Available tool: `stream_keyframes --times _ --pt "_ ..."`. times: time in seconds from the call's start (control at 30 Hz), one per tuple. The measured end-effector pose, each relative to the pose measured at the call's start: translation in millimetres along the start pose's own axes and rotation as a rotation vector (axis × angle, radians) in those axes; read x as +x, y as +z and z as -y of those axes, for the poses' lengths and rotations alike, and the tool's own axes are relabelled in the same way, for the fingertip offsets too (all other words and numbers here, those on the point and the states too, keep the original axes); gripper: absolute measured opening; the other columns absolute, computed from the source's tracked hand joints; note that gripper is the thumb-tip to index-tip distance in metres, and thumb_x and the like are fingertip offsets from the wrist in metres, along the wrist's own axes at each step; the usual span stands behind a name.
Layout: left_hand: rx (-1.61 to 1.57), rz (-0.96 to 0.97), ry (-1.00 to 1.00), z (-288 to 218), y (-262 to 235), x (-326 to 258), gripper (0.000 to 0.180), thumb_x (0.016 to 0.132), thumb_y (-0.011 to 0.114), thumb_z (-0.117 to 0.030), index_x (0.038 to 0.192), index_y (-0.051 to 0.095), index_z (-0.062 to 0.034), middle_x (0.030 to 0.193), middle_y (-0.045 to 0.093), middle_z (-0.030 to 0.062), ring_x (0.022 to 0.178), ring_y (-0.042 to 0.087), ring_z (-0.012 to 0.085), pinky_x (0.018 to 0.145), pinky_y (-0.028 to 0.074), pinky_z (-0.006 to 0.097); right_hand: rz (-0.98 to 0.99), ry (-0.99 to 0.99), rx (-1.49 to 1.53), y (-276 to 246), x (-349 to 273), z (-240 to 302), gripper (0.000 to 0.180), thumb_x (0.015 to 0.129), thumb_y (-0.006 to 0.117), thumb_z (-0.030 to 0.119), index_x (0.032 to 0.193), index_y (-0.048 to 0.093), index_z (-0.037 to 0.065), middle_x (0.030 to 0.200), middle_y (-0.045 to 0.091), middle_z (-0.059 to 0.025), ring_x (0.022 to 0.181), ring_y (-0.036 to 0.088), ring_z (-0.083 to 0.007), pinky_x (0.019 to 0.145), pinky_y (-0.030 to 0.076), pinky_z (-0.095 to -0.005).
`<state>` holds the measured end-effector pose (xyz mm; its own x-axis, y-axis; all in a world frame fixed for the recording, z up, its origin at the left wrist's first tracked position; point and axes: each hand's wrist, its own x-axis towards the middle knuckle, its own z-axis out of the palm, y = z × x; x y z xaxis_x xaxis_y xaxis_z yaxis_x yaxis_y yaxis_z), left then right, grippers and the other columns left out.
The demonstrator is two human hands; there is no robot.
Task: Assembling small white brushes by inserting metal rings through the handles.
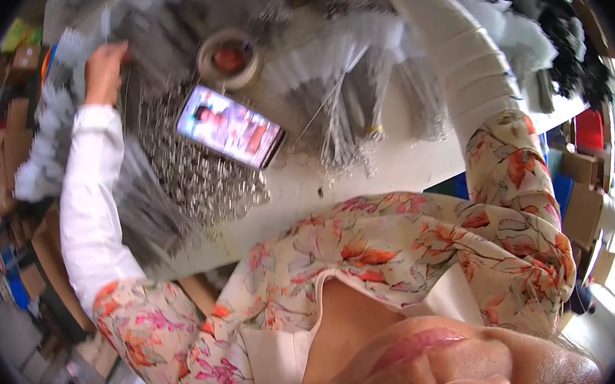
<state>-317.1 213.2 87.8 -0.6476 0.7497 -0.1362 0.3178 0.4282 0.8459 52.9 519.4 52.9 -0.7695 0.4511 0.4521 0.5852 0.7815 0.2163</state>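
Note:
My left hand (104, 74) is at the upper left of the table, fingers closed in a pinch at the edge of a blurred bundle of grey wire brushes (164, 54). Whatever is between the fingertips is too blurred to make out. My right arm (455, 40) reaches far forward over the table. Only a sliver of that hand shows at the upper edge, its fingers out of the picture. Between the arms lie thin wire brushes (341, 116) with pale bristles, fanned out in bunches. A heap of shiny looped wire ends (211, 175) spreads beside my left forearm.
A phone (230, 127) with a lit screen lies on the pale table (393, 162). Behind it sits a roll of tape (202, 62) with a reddish round thing (230, 59) inside its ring. Black bristly bundles (556, 24) are at the far right. Cardboard boxes (580, 168) stand beyond the table.

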Motion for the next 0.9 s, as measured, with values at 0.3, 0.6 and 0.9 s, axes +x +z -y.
stream_keyframes --times 0.3,0.6,0.9 --pt "0.047 -0.023 -0.004 -26.3 -14.1 -33.5 0.01 0.087 0.056 -0.013 0.086 0.057 -0.0023 0.062 0.057 0.0028 0.038 0.035 0.0066 0.033 0.025 0.023 -0.12 -0.591 0.142 -14.7 7.6 21.8 0.008 0.065 0.064 0.006 0.061 0.058 0.003 0.055 0.053 -0.0034 0.047 0.047 -0.0136 0.044 0.038 -0.0318" --pt "0.176 0.032 0.203 -17.9 15.3 3.5 0.019 0.083 0.062 -0.025 0.083 0.06 -0.0053 0.069 0.061 0.0025 0.042 0.035 0.0068 0.036 0.023 0.025 0.164 0.163 0.299 -49.9 -2.6 -6.3 0.012 0.072 0.063 0.011 0.062 0.063 0.003 0.062 0.06 -0.0098 0.054 0.057 -0.0208 0.049 0.042 -0.0354" --pt "0.181 -0.389 0.576 -23.9 -14.6 21.5 0.028 0.091 0.054 -0.027 0.093 0.061 -0.0002 0.081 0.068 0.006 0.065 0.055 0.0098 0.063 0.043 0.025 -0.776 0.397 0.473 -87.3 13.6 -57.5 0.016 0.086 0.049 0.017 0.088 0.053 0.002 0.081 0.058 -0.021 0.066 0.057 -0.0375 0.063 0.047 -0.0425"
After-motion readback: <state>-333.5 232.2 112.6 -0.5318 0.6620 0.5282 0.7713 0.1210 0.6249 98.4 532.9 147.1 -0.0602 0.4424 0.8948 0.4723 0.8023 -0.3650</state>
